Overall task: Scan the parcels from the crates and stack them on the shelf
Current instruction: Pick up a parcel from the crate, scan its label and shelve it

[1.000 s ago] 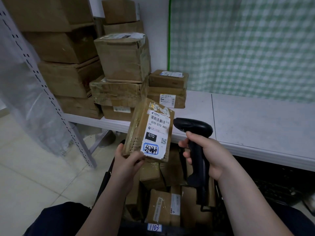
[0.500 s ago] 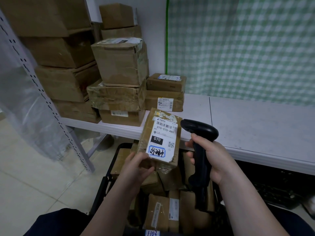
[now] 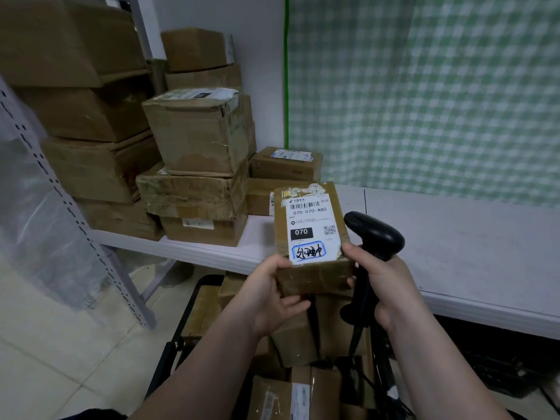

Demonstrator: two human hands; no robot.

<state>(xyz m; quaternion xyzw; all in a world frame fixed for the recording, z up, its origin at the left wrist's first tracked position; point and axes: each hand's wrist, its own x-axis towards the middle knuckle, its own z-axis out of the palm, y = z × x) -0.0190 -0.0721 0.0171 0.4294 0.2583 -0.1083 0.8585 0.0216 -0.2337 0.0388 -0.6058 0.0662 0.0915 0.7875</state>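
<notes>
I hold a small brown parcel [image 3: 312, 234] with a white label reading 070-070-A80, label up, just above the white shelf's [image 3: 454, 237] front edge. My left hand [image 3: 272, 295] grips its near left corner from below. My right hand [image 3: 385, 283] holds a black barcode scanner [image 3: 375, 234] by the handle, thumb pressed against the parcel's right corner. Below my hands, a black crate [image 3: 178, 338] holds several more taped parcels [image 3: 291, 395].
Stacked cardboard boxes [image 3: 197, 137] fill the shelf's left end, with two flat parcels [image 3: 285, 162] beside them. A perforated grey upright [image 3: 72, 207] with plastic sheeting stands left. A green checked curtain [image 3: 424, 86] hangs behind the shelf. Dark crates [image 3: 500, 365] sit under it.
The parcel has moved right and toward the shelf, turning from tilted to label-up. My right hand with the scanner has come up against its right side.
</notes>
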